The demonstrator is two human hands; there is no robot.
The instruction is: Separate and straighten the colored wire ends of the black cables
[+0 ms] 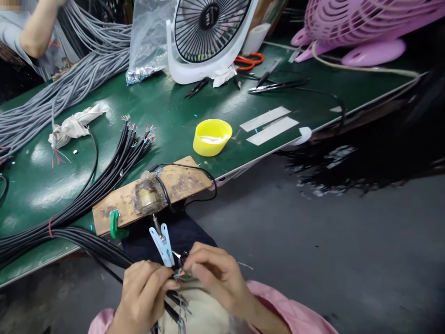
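My left hand [143, 290] is closed around the end of a black cable, its fingertips close to the thin coloured wires [180, 274] that fan out there. Facing it, my right hand [217, 273] has thumb and forefinger pinched beside those same wires; what lies between the fingertips is too small to make out. Just above both hands, a light blue clothespin [162, 245] is fixed to a metal rod on a wooden board [194, 172]. More stripped cable ends [181, 320] hang below my left hand over my lap.
A bundle of black cables [79, 208] lies along the green table [167, 111], with grey cables [66, 83] behind. A green clamp [116, 225], yellow cup [205, 147], white fan [187, 74], orange-handled scissors [248, 62] and pink fan [365, 28] are around. A co-worker's arm [38, 32] shows at upper left.
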